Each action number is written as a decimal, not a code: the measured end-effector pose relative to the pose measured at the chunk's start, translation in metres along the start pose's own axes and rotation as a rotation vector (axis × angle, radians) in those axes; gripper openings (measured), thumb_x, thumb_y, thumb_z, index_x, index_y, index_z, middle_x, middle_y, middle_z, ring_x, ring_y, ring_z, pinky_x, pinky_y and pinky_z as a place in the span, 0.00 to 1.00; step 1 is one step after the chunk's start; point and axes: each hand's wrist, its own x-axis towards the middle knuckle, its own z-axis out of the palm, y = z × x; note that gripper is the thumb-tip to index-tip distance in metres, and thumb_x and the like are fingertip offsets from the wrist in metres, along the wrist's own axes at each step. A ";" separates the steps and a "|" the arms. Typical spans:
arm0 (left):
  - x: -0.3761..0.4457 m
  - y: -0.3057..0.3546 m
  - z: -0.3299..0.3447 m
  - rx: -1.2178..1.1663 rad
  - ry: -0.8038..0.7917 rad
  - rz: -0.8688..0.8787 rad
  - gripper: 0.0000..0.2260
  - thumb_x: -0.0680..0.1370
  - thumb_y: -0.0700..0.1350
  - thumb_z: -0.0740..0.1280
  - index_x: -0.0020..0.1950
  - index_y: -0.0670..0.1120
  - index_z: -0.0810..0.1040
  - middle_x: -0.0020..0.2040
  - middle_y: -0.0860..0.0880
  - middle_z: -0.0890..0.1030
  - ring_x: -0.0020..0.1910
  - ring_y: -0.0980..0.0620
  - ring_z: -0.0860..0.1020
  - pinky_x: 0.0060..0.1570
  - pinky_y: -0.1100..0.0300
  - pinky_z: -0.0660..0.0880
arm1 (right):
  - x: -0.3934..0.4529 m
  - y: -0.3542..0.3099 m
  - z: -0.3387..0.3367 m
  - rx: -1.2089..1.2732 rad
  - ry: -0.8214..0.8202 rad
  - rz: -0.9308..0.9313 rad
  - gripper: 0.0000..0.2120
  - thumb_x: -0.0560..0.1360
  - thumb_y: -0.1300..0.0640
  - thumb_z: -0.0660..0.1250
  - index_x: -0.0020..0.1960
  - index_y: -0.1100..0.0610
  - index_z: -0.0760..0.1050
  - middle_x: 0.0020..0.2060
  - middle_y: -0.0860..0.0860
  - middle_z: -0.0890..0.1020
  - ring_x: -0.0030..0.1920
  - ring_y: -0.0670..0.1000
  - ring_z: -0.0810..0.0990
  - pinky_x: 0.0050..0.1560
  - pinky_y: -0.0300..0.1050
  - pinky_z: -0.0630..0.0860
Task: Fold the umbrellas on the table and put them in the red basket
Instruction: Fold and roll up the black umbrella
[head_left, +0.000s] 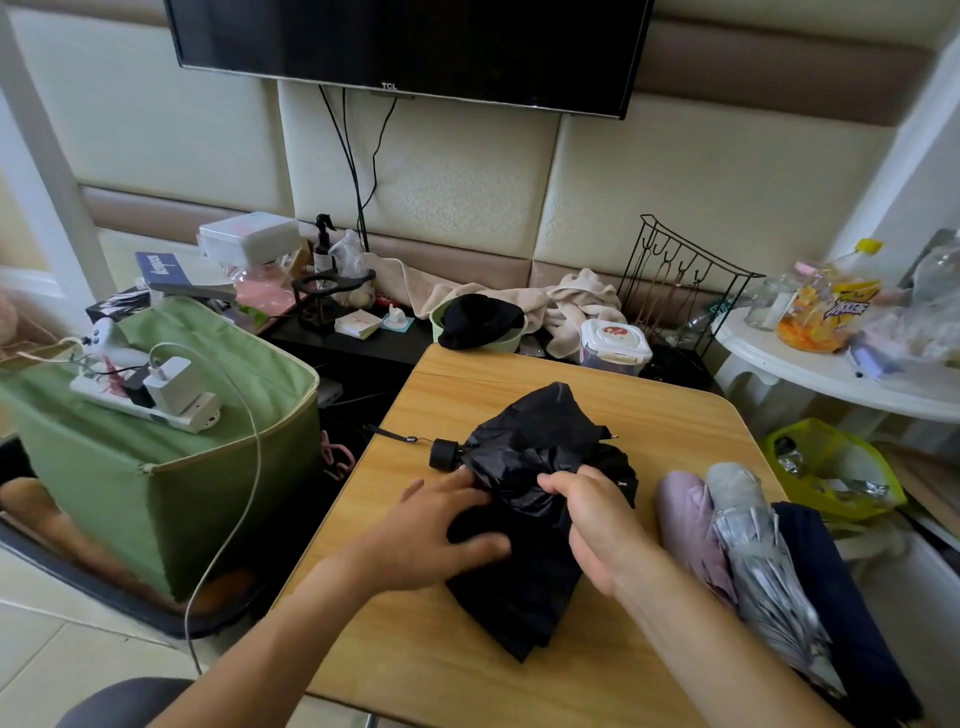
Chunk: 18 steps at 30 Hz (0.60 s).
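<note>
Mid-surface lies the black umbrella (530, 499), canopy loose, and folding is the step in hand: left hand (441, 530) presses flat on the fabric, right hand (587, 514) pinches a fold. Next, I'd judge, gather the pleats round the shaft. Count: four umbrellas, with pink (685, 525), silver (763, 561) and navy (831, 587) alongside; no red basket in view.
</note>
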 end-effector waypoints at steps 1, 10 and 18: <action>0.001 0.002 -0.006 -0.079 0.156 -0.001 0.19 0.82 0.60 0.66 0.69 0.53 0.78 0.70 0.61 0.73 0.71 0.62 0.70 0.68 0.72 0.62 | -0.001 0.001 -0.001 0.009 -0.004 -0.008 0.04 0.82 0.62 0.65 0.57 0.59 0.74 0.58 0.52 0.79 0.56 0.47 0.76 0.62 0.47 0.68; 0.016 0.001 0.005 -0.339 0.485 -0.121 0.08 0.82 0.41 0.69 0.52 0.52 0.85 0.48 0.61 0.84 0.49 0.67 0.80 0.47 0.71 0.75 | -0.011 -0.003 0.001 0.064 -0.073 -0.087 0.11 0.83 0.51 0.67 0.64 0.47 0.75 0.63 0.45 0.80 0.63 0.44 0.77 0.70 0.47 0.68; 0.030 0.006 0.006 -0.422 0.594 -0.171 0.05 0.81 0.46 0.71 0.51 0.52 0.87 0.47 0.59 0.85 0.46 0.65 0.81 0.44 0.71 0.76 | -0.017 0.005 0.007 -0.237 -0.052 -0.191 0.07 0.84 0.45 0.64 0.56 0.44 0.79 0.55 0.41 0.83 0.59 0.42 0.79 0.65 0.45 0.72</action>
